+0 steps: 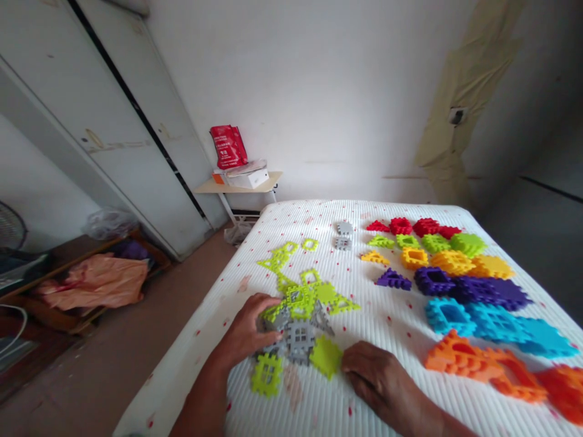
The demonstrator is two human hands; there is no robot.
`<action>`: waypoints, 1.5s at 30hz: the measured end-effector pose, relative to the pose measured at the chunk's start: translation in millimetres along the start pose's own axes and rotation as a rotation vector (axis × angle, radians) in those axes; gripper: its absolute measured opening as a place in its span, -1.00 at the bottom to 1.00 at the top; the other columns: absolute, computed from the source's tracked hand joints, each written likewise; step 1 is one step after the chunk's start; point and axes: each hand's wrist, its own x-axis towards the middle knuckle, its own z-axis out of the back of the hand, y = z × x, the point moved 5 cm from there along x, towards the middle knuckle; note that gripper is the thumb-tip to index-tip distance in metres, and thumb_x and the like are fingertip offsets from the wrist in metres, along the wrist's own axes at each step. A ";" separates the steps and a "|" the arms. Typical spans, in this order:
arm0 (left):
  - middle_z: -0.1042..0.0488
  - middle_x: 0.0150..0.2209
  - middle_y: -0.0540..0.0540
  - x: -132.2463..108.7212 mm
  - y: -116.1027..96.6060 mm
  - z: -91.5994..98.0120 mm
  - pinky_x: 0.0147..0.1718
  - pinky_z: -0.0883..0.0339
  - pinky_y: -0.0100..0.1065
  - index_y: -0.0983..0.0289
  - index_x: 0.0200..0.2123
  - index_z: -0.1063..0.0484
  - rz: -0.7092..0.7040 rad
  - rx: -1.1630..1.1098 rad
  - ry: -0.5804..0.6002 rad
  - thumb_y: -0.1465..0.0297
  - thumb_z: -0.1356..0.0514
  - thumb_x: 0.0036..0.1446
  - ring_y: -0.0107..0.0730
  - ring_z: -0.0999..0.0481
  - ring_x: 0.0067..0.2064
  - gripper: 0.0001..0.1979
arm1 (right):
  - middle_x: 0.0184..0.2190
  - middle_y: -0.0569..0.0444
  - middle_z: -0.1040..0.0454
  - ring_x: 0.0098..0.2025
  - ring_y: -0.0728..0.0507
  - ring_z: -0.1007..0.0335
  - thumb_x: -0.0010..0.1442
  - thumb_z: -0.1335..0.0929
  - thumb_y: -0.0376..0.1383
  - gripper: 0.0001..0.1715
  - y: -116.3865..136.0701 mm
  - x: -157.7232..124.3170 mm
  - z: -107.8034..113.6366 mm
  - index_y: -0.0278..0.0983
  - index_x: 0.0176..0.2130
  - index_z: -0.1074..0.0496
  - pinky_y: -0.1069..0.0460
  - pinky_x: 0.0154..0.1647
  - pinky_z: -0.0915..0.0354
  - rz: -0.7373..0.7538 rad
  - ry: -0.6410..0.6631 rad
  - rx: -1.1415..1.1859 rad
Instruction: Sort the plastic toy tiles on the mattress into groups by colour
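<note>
My left hand (249, 329) lies over the left side of a loose pile, thumb and fingers apart around lime-green and grey interlocking building tiles. In that pile a grey window tile (300, 340) lies beside a grey triangle tile (321, 318), with a lime-green window tile (298, 300) behind. My right hand (379, 371) rests on the bed, fingers curled, its fingertips at the right corner of a solid lime-green tile (326, 357). Whether they grip that corner is hidden. Nearer me lies another lime-green window tile (266, 375).
Sorted tiles lie in rows on the right: red (401, 226), yellow (414, 258), purple (432, 280), blue (450, 317) and orange (460, 355). Two grey stacks (344, 228) sit farther back. White patterned bedding (364, 321) lies beneath. A small table (212, 186) stands beyond.
</note>
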 end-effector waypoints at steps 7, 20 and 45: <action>-0.38 -0.06 0.08 1.5 7.3 -4.9 0.03 -0.26 -0.25 0.16 -0.08 -0.41 0.019 -0.031 -0.042 0.43 -0.21 -0.11 -0.25 -0.38 0.00 -0.58 | -0.30 -0.01 -0.44 -0.22 -0.07 -0.37 0.30 -0.16 -0.39 -0.75 0.6 -0.1 -0.4 -0.29 -0.25 -0.39 0.07 -0.19 -0.28 -0.006 -0.002 -0.018; -0.38 -0.03 0.15 7.4 20.5 -8.3 -0.25 -0.43 -0.33 0.25 -0.15 -0.43 0.067 -0.369 -0.322 0.29 -0.10 0.09 -0.38 -0.48 -0.22 -0.72 | -0.32 0.00 -0.43 -0.25 -0.08 -0.36 0.28 -0.18 -0.41 -0.78 2.7 1.6 1.2 -0.28 -0.27 -0.38 0.06 -0.23 -0.27 -0.011 -0.001 0.002; -0.51 -0.30 0.06 3.8 6.8 8.5 -0.16 -0.27 -0.24 0.20 -0.39 -0.46 0.124 0.467 -0.405 0.47 -0.06 0.02 -0.23 -0.44 -0.18 -0.81 | -0.32 -0.01 -0.44 -0.25 -0.07 -0.36 0.30 -0.16 -0.37 -0.73 0.2 0.8 -1.0 -0.29 -0.26 -0.41 0.08 -0.22 -0.29 0.002 -0.014 -0.006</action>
